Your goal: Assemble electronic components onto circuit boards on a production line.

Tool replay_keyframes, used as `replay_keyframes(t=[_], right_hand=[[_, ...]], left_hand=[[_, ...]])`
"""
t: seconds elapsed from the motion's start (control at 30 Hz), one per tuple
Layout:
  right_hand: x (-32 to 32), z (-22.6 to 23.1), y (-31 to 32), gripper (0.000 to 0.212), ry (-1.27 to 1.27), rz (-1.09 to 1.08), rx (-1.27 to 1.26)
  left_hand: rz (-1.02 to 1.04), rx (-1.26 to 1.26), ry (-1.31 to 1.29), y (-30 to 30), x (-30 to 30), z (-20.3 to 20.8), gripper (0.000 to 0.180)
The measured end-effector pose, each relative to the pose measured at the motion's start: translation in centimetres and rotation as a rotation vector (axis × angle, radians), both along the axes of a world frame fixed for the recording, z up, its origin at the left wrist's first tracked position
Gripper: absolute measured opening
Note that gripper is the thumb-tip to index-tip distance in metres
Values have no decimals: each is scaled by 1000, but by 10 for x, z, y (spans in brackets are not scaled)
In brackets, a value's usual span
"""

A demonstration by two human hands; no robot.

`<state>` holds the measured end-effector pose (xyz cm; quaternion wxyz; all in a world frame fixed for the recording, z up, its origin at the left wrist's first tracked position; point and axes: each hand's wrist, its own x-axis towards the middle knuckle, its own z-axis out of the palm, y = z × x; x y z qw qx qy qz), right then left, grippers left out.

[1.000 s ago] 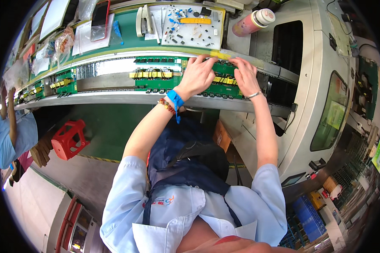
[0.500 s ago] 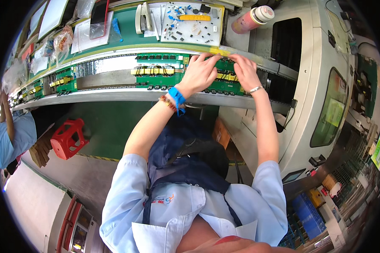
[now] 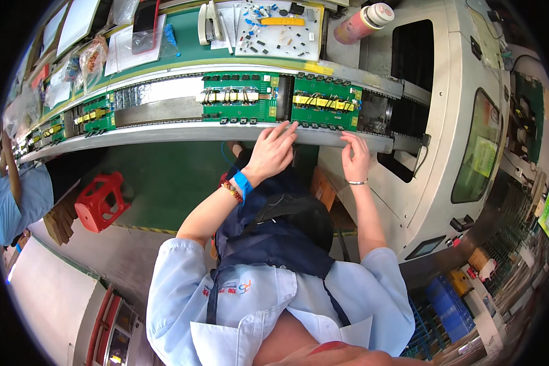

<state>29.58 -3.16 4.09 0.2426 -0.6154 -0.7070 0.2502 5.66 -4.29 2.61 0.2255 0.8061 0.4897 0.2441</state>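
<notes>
Side by side on the conveyor rails lie two green circuit boards, each with a row of yellow-wrapped parts and black clips along its edges. My left hand (image 3: 273,150) is over the near metal rail (image 3: 189,135), fingers stretched out, just below the gap between the left circuit board (image 3: 226,113) and the right circuit board (image 3: 314,117). By the near right corner of the right board, my right hand (image 3: 355,157) has its fingers apart and slightly bent at the rail. Neither hand holds anything. Whether the fingertips touch the rail I cannot tell.
Past the far rail stands a white tray (image 3: 280,46) of loose components, beside a stapler-like white tool (image 3: 208,24) and a pink bottle (image 3: 363,24). A pale machine (image 3: 433,152) with a dark opening borders the right. A red stool (image 3: 100,201) and another person (image 3: 24,195) are at left.
Both hands have drawn back from the boards' far edge to the near rail. The right board, previously partly covered by my hands, now shows whole. The left board sits slightly farther right.
</notes>
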Motion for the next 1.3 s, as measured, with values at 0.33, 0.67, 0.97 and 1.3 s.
replay_keyframes(t=[0.33, 0.67, 0.97, 1.3], right_hand=[[3, -9, -11, 24, -313, 79, 44], [-17, -1, -8, 24, -287, 216, 57], [-22, -6, -7, 20, -298, 260, 39], [-13, -7, -15, 19, -323, 133, 97]], left_hand=[[-55, 35, 79, 1, 2, -6, 28], [-51, 33, 83, 2, 9, -7, 34], [-64, 21, 90, -2, 9, -10, 33], [-36, 46, 51, -7, 10, -4, 33]])
